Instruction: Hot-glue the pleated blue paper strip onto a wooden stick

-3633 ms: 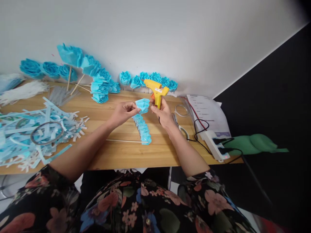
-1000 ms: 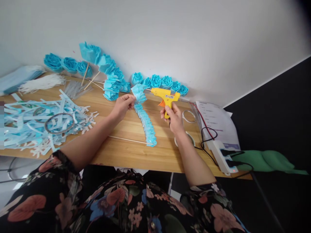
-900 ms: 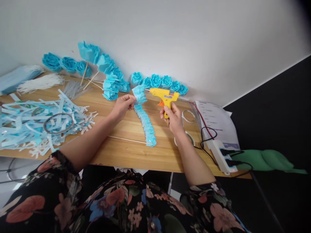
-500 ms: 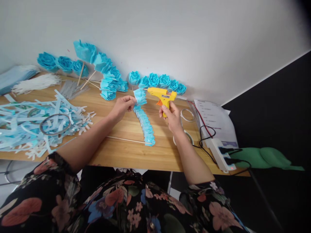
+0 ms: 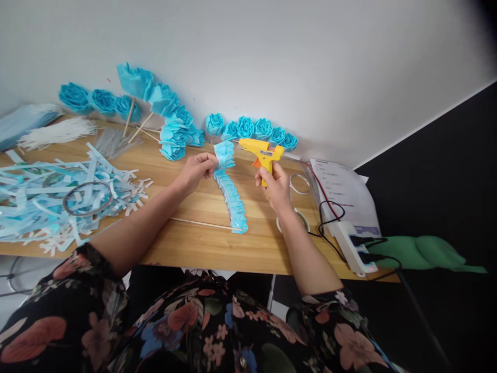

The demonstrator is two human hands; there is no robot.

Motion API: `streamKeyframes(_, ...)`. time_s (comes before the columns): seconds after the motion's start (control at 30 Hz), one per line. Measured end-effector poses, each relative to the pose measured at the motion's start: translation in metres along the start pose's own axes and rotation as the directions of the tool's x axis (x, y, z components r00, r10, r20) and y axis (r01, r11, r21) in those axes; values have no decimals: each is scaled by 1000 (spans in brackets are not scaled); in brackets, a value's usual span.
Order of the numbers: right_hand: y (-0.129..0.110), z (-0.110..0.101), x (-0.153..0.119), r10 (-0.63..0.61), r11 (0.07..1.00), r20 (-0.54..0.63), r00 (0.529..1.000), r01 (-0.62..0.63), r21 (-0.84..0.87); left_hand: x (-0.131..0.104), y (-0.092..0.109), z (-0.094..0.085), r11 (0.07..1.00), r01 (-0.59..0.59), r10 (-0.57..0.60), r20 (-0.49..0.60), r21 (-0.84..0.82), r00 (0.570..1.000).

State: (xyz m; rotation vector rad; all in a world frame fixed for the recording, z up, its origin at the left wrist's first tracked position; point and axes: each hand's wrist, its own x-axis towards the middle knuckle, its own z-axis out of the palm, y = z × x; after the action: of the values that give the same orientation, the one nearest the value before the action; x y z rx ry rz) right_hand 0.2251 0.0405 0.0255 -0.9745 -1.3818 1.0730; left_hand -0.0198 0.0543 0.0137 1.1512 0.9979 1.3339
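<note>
My left hand (image 5: 202, 168) pinches the edge of a pleated light-blue paper strip (image 5: 231, 199) near its far end. The strip curves down the table toward me, and its near end lies on a thin wooden stick (image 5: 205, 224). In my right hand (image 5: 275, 185) is a yellow hot glue gun (image 5: 259, 150) with an orange trigger, fingers wrapped round its handle. Its nozzle points left, close to the strip's upper end; whether it touches I cannot tell.
Blue paper roses (image 5: 245, 128) line the wall, some on sticks. Paper scraps (image 5: 50, 199) with a ring cover the left. On the right are tape rolls (image 5: 300, 184), printed sheets (image 5: 345, 191), a power strip (image 5: 353, 248) with cords and a green object (image 5: 423, 254).
The glue gun in my right hand has shifted slightly to the right, its nozzle a little away from the strip's upper end. My left hand keeps its pinch in the same place.
</note>
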Motion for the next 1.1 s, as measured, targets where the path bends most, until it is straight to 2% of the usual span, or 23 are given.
streamKeyframes(0.2,0,-2,1,-21,1000,-26,999,21,7,1,0,0,999,9,-9,-8,-33,1000)
streamKeyframes(0.47,0,0,0,-26,999,28,999,27,-31,1,-1,2,998,20,-22,-25,-54,999)
streamKeyframes(0.67,3,-2,2,-13,1000,0,1000,13,-12,3,-2,-1,999,2,-2,-9,-49,1000)
streamKeyframes(0.93,-4,1,-3,-60,998,88,994,60,-5,3,-3,-1,999,-17,16,-12,-51,1000)
streamKeyframes(1.1,-2,3,-2,-59,998,99,993,61,-16,3,-2,-1,999,-10,10,-10,-35,1000)
